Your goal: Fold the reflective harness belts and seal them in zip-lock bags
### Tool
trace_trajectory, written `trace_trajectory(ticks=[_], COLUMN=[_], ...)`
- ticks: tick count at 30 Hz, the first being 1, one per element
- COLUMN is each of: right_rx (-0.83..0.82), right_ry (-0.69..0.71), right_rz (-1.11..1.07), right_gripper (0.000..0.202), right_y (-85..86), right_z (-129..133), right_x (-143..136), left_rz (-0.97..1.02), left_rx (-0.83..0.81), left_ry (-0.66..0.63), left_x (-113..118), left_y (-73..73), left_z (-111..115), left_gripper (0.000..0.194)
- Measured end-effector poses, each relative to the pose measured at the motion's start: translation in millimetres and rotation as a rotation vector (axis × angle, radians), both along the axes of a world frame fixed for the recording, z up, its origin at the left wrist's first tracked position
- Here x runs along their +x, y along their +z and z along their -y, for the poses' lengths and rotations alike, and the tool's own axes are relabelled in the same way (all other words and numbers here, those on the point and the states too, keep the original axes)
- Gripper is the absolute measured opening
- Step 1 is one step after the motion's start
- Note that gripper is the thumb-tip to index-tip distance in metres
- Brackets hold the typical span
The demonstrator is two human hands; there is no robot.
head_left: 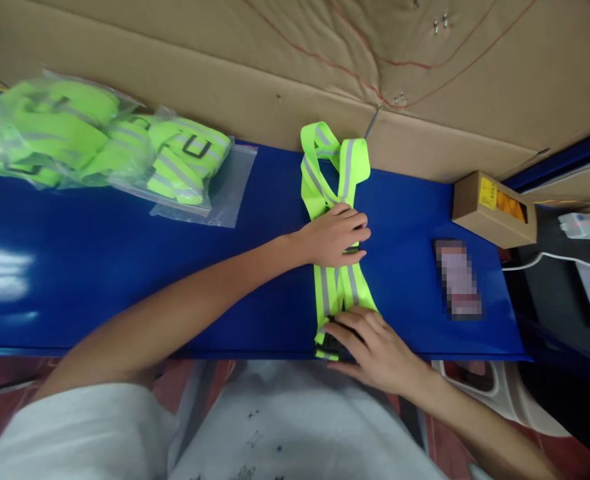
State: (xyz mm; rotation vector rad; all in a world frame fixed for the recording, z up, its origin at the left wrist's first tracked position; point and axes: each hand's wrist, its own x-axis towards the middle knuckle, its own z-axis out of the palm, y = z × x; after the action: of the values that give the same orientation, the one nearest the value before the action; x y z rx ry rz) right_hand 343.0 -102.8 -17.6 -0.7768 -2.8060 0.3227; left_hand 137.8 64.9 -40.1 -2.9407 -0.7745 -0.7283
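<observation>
A fluorescent yellow-green reflective safety harness (348, 170) with grey stripes lies lengthwise on the blue table (269, 293). Its far end forms upright loops. My left hand (335, 237) is closed over the middle of the straps, fingers bent around them, with a bit of black fitting showing beneath. At the table's front edge, my right hand (375, 343) grips the near end of the harness, where a black buckle (331, 343) is partly covered by the fingers. The straps run side by side between my two hands.
Clear plastic bags (189, 160) of folded yellow-green harnesses lie at the back left. On the right are a phone-like object (458, 279), blurred out, and a cardboard box (495, 210) with orange contents. Brown board (215, 80) stands along the back; a white cable (549, 257) runs at far right.
</observation>
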Motion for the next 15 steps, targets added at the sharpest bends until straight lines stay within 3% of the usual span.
trace_trajectory(ticks=[2,5,11,15], right_rx=[0.070,0.093,-0.376,-0.452], right_ry=[0.038,0.036,0.042,0.085], right_rz=[-0.030,-0.084,-0.150,-0.136], right_gripper=[0.040,0.039,0.021,0.036], right_y=[-0.3,7.4,29.1,20.0], right_z=[8,11,-32,-59], right_x=[0,-2,-10,-14], left_rz=[0.015,0.015,-0.033,-0.020], left_rx=[-0.037,-0.063,-0.049,-0.050], left_ry=[-0.033,-0.065,-0.102,-0.121], left_x=[3,6,14,14], left_y=[-0.1,0.2,1.8,2.1], left_z=[5,14,23,21], left_gripper=[0.032,0.034,0.036,0.037])
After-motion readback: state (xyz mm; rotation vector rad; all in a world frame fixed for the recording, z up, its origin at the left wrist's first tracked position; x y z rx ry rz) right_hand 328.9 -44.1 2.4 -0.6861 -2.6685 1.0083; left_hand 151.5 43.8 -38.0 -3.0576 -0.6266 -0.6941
